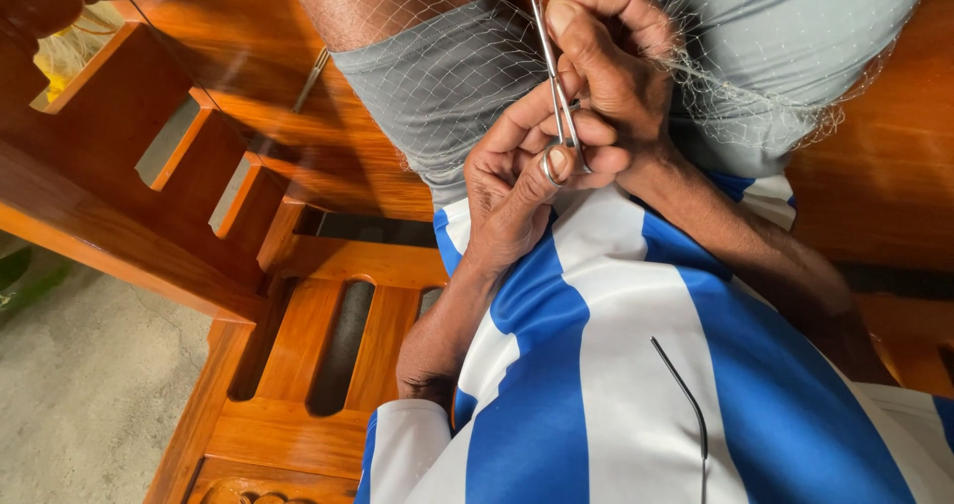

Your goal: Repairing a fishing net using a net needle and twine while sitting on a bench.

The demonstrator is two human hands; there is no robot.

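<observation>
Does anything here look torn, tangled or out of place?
Mostly no. The net lies smooth over the lap but bunches into a tangled wad beside the right hand. Both hands hold the scissors; the left hand is below. No tear is visible.

Both forearms are raised toward the lap. The left hand (pixel 512 181) is curled, fingertips pinched. The right hand (pixel 611 67) is closed, fingers bent together.

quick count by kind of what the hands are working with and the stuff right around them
hands: 2, left hand and right hand
metal scissors: 1, gripped by both hands
fishing net: 1, draped over the lap
wooden chair: 1
total: 5
</observation>
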